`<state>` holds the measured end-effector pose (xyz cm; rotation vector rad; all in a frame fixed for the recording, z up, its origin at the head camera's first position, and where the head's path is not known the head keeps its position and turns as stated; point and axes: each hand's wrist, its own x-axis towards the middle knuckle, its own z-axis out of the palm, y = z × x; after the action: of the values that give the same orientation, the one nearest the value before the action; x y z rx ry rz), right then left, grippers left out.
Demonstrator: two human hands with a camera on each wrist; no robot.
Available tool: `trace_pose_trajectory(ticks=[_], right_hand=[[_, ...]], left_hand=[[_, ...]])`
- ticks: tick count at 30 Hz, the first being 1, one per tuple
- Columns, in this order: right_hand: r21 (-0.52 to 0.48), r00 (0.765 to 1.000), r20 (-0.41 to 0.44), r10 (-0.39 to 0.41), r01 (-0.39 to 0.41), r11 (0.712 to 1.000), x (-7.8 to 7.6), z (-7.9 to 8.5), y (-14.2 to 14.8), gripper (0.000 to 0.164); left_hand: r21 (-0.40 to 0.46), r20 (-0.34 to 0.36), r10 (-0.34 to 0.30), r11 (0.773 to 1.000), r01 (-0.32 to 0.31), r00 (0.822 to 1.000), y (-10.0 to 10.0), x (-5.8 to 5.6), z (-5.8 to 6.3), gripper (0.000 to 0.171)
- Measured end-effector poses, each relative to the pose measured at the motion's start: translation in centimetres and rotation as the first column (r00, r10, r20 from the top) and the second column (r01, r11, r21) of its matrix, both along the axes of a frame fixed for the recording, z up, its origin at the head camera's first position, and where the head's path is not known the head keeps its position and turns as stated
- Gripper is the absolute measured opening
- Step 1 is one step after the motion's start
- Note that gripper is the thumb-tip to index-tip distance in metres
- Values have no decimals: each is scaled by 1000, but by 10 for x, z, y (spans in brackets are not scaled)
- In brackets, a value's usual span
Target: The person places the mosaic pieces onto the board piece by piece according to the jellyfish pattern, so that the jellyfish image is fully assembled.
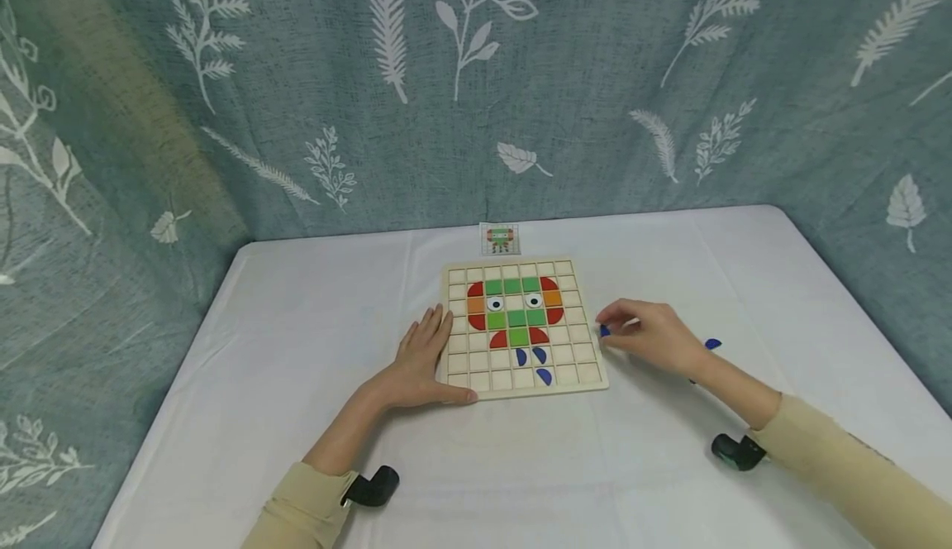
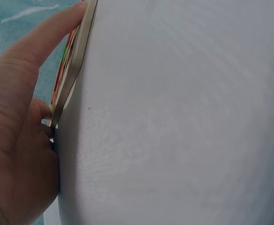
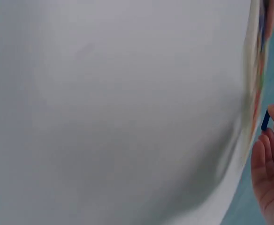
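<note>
A square wooden grid board (image 1: 476, 381) lies mid-table, bearing green, red and orange pieces and two eye pieces. Low on its grid sit three blue quarter-circle-like pieces (image 1: 545, 377). My left hand (image 1: 420, 367) rests along the board's left side, fingers straight, thumb at the near left corner; the left wrist view shows that thumb (image 2: 57, 33) against the board's edge. Just off the board's right side, my right hand (image 1: 654, 336) pinches a blue piece (image 1: 605, 331) between thumb and fingertips. Seen edge-on in the right wrist view, this blue piece (image 3: 265, 120) is a thin slab.
A small picture card (image 1: 500, 239) lies behind the board, near the table's back edge. Another blue piece (image 1: 712, 343) lies on the white tablecloth (image 1: 312, 301) beyond my right forearm, with a dark piece partly hidden below the wrist. Patterned curtain (image 1: 416, 144) hangs behind the table.
</note>
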<state>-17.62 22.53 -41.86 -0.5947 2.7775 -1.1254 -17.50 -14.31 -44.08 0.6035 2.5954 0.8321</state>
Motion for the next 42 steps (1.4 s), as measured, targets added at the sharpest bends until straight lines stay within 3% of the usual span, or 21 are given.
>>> trace_pose_trajectory(ticks=[3, 8, 14, 20, 25, 28, 32, 37, 42], right_hand=[[-52, 993, 35, 110, -108, 993, 10, 4, -34, 25], [-17, 972, 42, 233, -233, 972, 18, 4, -75, 28], [43, 956, 15, 292, -292, 955, 19, 0, -94, 27], [38, 946, 7, 323, -323, 946, 18, 0, -98, 24], [26, 958, 22, 284, -285, 958, 17, 3, -94, 24], [20, 979, 22, 204, -205, 979, 17, 7, -76, 21], [67, 994, -49, 99, -96, 993, 16, 14, -25, 13], [216, 996, -85, -17, 35, 976, 24, 20, 55, 19], [266, 996, -75, -53, 71, 961, 32, 16, 104, 23]], left_hand=[[1, -1, -3, 1000, 3, 1000, 0, -1, 0, 128], [-7, -1, -7, 1000, 7, 1000, 1, -3, 0, 128], [1, -3, -4, 1000, 4, 1000, 2, -2, -1, 127], [5, 0, -1, 1000, 1, 1000, 1, -1, 0, 126], [2, -3, 1, 1000, -1, 1000, 0, 0, 1, 126], [2, 0, 1, 1000, -1, 1000, 0, 0, 0, 127], [8, 5, 6, 1000, -6, 1000, 1, 0, 0, 127], [-11, 8, 9, 1000, -9, 1000, 1, 0, -1, 128], [-14, 6, 10, 1000, -10, 1000, 3, -1, -1, 128]])
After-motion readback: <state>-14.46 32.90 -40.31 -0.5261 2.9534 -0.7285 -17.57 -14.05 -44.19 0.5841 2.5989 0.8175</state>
